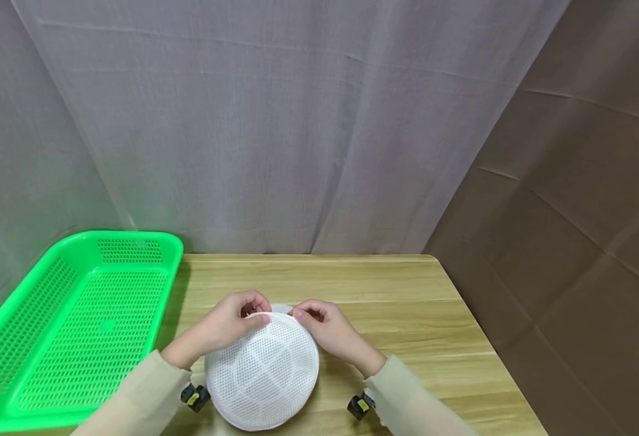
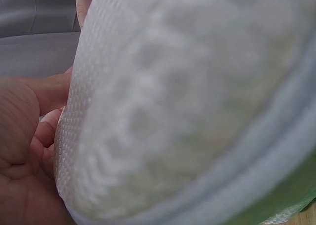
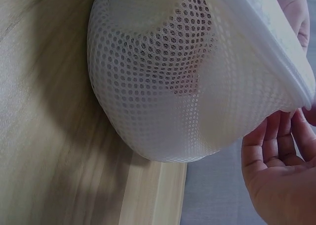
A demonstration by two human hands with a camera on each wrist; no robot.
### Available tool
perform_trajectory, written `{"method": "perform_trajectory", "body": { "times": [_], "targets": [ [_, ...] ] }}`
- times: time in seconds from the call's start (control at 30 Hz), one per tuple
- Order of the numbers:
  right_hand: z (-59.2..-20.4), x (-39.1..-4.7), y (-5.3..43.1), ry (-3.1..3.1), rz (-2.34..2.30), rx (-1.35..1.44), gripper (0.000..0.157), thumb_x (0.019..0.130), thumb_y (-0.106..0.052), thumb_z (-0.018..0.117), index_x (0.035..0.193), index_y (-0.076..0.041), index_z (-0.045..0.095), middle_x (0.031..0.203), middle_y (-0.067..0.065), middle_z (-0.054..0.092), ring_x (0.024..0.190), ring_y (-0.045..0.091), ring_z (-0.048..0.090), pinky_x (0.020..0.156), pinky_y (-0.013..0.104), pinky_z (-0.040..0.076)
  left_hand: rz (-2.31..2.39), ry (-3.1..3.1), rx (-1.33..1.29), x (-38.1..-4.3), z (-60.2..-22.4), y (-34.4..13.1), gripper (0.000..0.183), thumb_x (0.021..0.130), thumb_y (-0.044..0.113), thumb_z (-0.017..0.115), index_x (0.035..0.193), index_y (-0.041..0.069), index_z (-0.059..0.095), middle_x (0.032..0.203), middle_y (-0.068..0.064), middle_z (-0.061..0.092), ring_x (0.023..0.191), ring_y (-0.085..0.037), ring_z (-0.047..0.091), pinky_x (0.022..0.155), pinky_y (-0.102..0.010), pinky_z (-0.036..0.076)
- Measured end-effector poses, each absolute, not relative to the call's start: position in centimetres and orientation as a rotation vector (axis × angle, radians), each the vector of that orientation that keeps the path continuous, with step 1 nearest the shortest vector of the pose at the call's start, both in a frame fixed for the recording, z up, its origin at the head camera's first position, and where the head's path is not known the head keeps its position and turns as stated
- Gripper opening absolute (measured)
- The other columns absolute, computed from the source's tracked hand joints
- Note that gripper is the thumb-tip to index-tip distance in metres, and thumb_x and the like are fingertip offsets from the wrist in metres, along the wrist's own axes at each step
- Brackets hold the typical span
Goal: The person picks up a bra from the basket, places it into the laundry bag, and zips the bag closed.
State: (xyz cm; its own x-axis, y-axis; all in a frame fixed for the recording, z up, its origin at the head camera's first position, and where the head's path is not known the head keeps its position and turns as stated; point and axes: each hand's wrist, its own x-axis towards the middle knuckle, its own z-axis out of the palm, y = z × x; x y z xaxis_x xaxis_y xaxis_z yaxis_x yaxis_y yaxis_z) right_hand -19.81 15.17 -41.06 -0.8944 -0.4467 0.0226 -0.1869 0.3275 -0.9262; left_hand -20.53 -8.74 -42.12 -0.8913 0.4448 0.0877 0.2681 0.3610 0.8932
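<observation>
A round white mesh laundry bag is held up over the wooden table, its flat round face tilted toward me. My left hand pinches its top rim, thumb on the near face. At the same rim, a little to the right, my right hand pinches the edge between thumb and fingers. The right wrist view shows the bag's bulging mesh side and a white band along the rim. Blurred mesh fills most of the left wrist view and hides the left fingertips. Whether anything is inside cannot be made out.
A large green plastic basket stands on the left side of the table. Grey cloth hangs behind the table, and brown cloth runs along its right side. Small black devices sit at both wrists.
</observation>
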Motion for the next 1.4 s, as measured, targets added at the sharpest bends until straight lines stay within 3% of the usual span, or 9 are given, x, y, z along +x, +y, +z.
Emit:
{"method": "perform_trajectory", "body": {
  "times": [0.23,0.53,1.23,1.4],
  "targets": [
    [-40.9,-19.7,15.3,2.401,-1.59,-0.568,0.014,0.098,-0.01,0.055,0.098,-0.003,0.068,0.102,0.004,0.068,0.089,0.016,0.061,0.075,0.028,0.05,1.563,2.468,0.646,-20.6,-42.2,-8.7,0.008,0.089,0.007,0.068,0.094,0.011,0.063,0.085,0.0,0.06,0.08,-0.018,0.055,0.068,-0.028,0.047],
    [-44.1,-21.1,15.8,2.507,-1.505,-0.524,0.014,0.1,-0.019,0.054,0.095,-0.013,0.065,0.087,-0.003,0.063,0.079,0.014,0.057,0.069,0.029,0.049,1.556,2.486,0.639,-20.5,-42.2,-8.6,0.008,0.089,0.007,0.068,0.094,0.011,0.063,0.084,0.0,0.06,0.079,-0.018,0.055,0.067,-0.028,0.048],
    [-44.4,-21.1,16.3,2.567,-1.438,-0.564,0.016,0.1,-0.025,0.053,0.092,-0.017,0.065,0.083,-0.006,0.063,0.076,0.012,0.057,0.067,0.028,0.048,1.55,2.512,0.635,-20.5,-42.4,-8.8,0.007,0.089,0.01,0.068,0.095,0.011,0.063,0.084,0.002,0.06,0.08,-0.017,0.055,0.069,-0.028,0.047],
    [-44.4,-21.1,16.4,2.546,-1.456,-0.566,0.017,0.1,-0.022,0.053,0.091,-0.013,0.064,0.081,-0.003,0.062,0.076,0.013,0.059,0.068,0.032,0.052,1.542,2.526,0.622,-20.6,-42.5,-9.0,0.007,0.09,0.011,0.069,0.094,0.012,0.063,0.084,0.002,0.06,0.079,-0.017,0.054,0.068,-0.028,0.046]
  ]
}}
